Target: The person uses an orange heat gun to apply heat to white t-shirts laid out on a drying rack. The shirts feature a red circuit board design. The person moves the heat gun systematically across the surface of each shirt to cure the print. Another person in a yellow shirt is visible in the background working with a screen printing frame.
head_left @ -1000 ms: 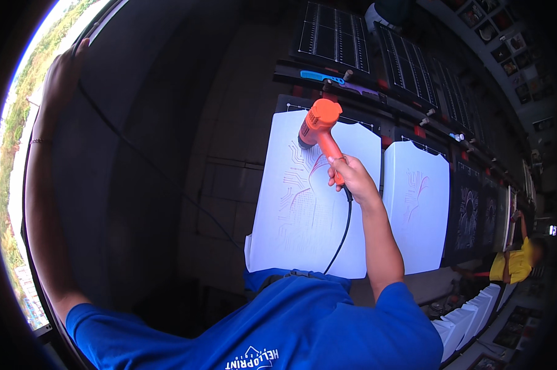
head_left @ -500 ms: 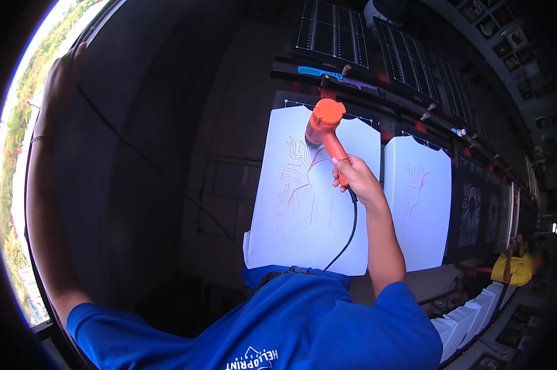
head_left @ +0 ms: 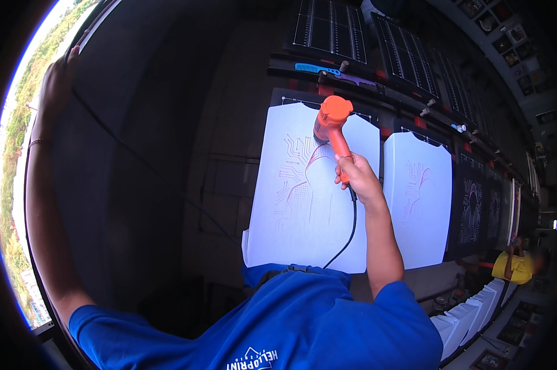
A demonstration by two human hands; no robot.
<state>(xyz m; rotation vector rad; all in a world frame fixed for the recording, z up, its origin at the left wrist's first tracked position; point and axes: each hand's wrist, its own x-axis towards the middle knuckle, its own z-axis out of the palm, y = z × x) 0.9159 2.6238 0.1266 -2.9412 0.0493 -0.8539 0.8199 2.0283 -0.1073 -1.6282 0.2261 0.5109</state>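
Observation:
My right hand (head_left: 360, 177) is wrapped round the handle of an orange heat gun (head_left: 335, 117). Its dark nozzle faces down over a white T-shirt (head_left: 328, 228), close to the thin red and dark line print near the neck. The shirt lies flat on a dark board, and a black cord (head_left: 353, 228) hangs from the handle towards my waist. Far to the left, my left hand (head_left: 55, 86) is raised at the window frame (head_left: 97, 24), fingers curled. A dark cable (head_left: 115, 134) passes beside that hand; what the fingers grip is hidden.
To the right, another printed white shirt (head_left: 417, 203) lies on its board. Dark gridded boards (head_left: 329, 31) stand beyond a rail holding a blue comb-like tool (head_left: 315, 68). A person in yellow (head_left: 514, 267) is far right, near a row of white shirts (head_left: 460, 324).
The heat gun has shifted slightly right, with its nozzle turned, uncovering more of the print. My left hand has barely moved and stays at the window frame.

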